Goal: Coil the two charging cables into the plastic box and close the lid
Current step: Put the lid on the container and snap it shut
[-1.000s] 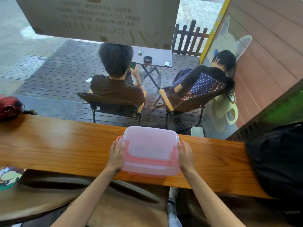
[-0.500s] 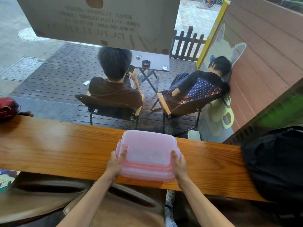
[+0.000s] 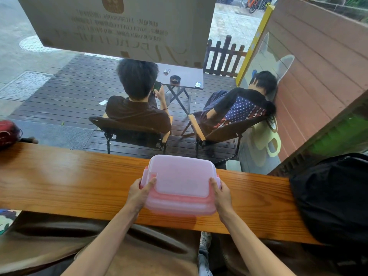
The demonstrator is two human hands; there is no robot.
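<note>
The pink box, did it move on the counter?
Yes. The box has come toward the person: its near side now hangs past the counter's near edge, where earlier it sat inside that edge.

Plastic box point(image 3: 180, 186) on the wooden counter point(image 3: 69, 182), near its middle, lid point(image 3: 182, 175) on top. Left hand point(image 3: 139, 193) against the box's left side, right hand point(image 3: 223, 194) against its right. Bag point(image 3: 334, 196) at the counter's right end, well apart from the box. Beyond the counter's far edge, two chairs point(image 3: 127, 134) side by side, small table point(image 3: 183, 78) farther behind them.
</note>
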